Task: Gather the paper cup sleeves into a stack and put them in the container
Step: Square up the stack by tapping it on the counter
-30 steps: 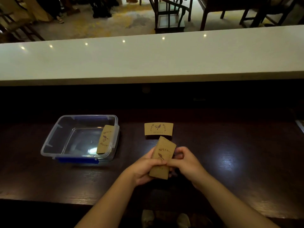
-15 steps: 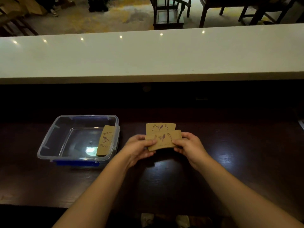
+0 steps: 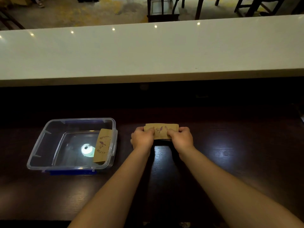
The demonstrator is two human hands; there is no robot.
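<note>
A stack of brown paper cup sleeves (image 3: 162, 130) with a purple bird print lies on the dark wooden table. My left hand (image 3: 142, 139) grips its left end and my right hand (image 3: 180, 138) grips its right end. How many sleeves the stack holds is hidden by my fingers. To the left stands a clear plastic container (image 3: 40, 149) with blue clips. Another batch of sleeves (image 3: 102, 146) leans against its right inner wall.
A raised white counter (image 3: 148, 51) runs across the back, above a dark recess. Beyond it are chairs (image 3: 162, 9) and floor. The dark table (image 3: 238, 162) stretches to both sides of my arms, its front edge near the bottom.
My hands turned the held sleeves from upright to flat, carried them away from me, and set them onto the sleeve that lay on the table. Both hands now hold the joined stack.
</note>
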